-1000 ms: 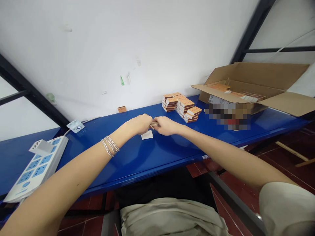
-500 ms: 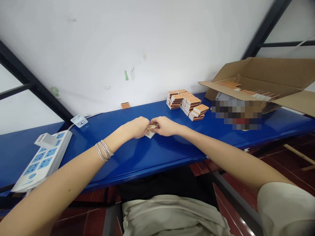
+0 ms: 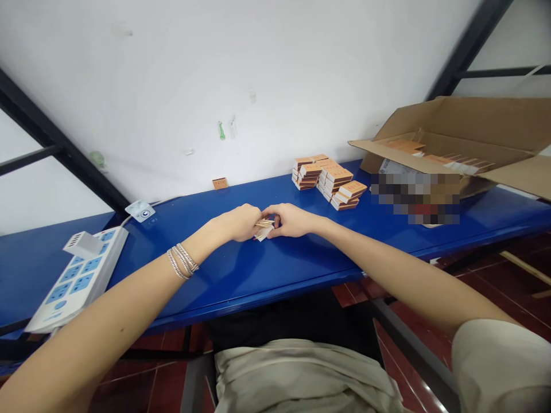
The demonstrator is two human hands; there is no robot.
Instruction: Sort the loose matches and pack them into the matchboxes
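Both hands meet over the blue table, around a small white matchbox tray (image 3: 263,233) with pale matchsticks (image 3: 264,222) lying at its top. My left hand (image 3: 246,222) is closed, its fingers round the left side of the tray and the ends of the sticks. From the right, my right hand (image 3: 289,220) curls its thumb and fingers against the tray's other side. Its fingertips are partly hidden. Behind and to the right stand stacked orange-and-white matchboxes (image 3: 333,175). One orange matchbox cover (image 3: 220,183) leans against the wall.
A white power strip (image 3: 81,275) lies on the left of the blue table (image 3: 206,292), with a small white device (image 3: 142,211) behind it. An open cardboard box (image 3: 465,129) holding more matchboxes stands at the right. A white wall backs the table.
My right hand's thumb and fingers have shifted slightly, and more of the white tray shows between the hands. The left hand is nearly unchanged.
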